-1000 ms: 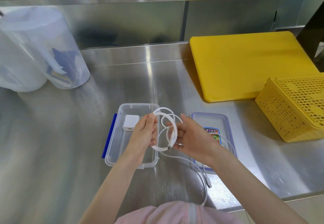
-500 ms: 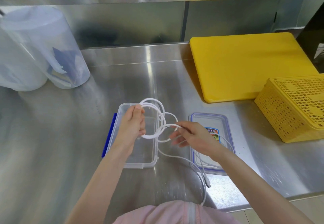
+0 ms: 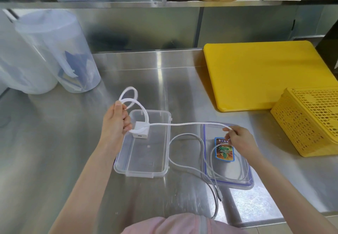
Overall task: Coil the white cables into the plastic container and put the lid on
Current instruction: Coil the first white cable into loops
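**White cable half-coiled above open container**

Left hand (image 3: 115, 122) raised over the far-left corner of the clear plastic container (image 3: 146, 167), fingers (image 3: 126, 122) curled and clamped on two loops of white cable (image 3: 184, 124). Loops upright, one poking beyond the container's far rim. From the loops, a taut run of cable stretched rightward to the right hand (image 3: 237, 138), fingers there pinched together on it above the lid (image 3: 247, 180). Past that pinch, slack cable looping down over the lid and across the steel worktop (image 3: 60, 151), trailing toward the near edge, one plug end (image 3: 220, 197) resting just beside the lid's near-left corner. Whether one cable or two in that slack: cannot tell.

White charger block (image 3: 140, 132) inside the container at its far end, below the held loops. Container open, sitting left of the lid; lid flat on the worktop with a colourful label (image 3: 224, 150) on it.

Yellow cutting board (image 3: 265, 74) at the back right, yellow perforated basket (image 3: 311, 122) in front of it at the right edge. Translucent plastic tubs (image 3: 54, 50) at the back left.
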Demonstrator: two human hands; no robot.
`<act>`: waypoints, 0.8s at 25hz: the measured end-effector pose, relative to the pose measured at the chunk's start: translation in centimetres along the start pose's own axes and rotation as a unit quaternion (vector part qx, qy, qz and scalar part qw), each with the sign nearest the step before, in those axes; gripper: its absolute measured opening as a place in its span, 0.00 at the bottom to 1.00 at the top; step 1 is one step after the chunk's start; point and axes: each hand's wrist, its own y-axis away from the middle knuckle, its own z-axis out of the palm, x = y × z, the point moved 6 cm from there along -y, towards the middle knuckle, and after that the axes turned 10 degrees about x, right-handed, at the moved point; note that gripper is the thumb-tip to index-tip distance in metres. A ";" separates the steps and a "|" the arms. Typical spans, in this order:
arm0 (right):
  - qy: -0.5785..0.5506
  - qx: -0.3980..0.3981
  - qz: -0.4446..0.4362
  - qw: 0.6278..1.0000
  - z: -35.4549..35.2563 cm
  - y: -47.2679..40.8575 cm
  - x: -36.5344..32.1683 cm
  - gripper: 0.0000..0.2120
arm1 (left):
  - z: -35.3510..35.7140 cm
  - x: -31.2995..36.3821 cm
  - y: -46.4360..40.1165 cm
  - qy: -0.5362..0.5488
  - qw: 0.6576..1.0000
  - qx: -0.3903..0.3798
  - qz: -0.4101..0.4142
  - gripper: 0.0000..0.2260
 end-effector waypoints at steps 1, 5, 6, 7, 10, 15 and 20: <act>0.023 -0.013 -0.015 1.000 0.3 0.2 -0.4 0.14 | 0.2 -0.2 0.2 -0.005 1.000 -0.010 -0.001 0.16; 0.152 -0.059 -0.090 0.983 2.3 1.4 -2.4 0.16 | 1.7 -1.3 1.5 -0.021 0.998 -0.054 -0.010 0.15; 0.199 -0.075 -0.118 0.970 2.9 1.8 -3.0 0.20 | 1.9 -1.5 1.8 -0.027 0.998 -0.062 -0.011 0.15; 0.208 -0.080 -0.156 0.962 3.2 2.4 -4.0 0.24 | 2.2 -1.7 2.1 -0.032 0.997 -0.070 -0.012 0.14; 0.072 -0.063 -0.297 0.950 3.6 5.2 -8.7 0.24 | 3.1 -2.1 2.9 -0.045 0.995 -0.083 -0.018 0.14; 0.068 -0.115 -0.370 0.919 6.3 7.8 -12.2 0.14 | 4.2 -2.0 3.8 -0.029 0.993 -0.111 -0.025 0.14; 0.010 -0.168 -0.301 0.939 5.9 6.4 -11.0 0.09 | 3.3 -2.1 3.1 -0.010 0.995 -0.089 -0.038 0.14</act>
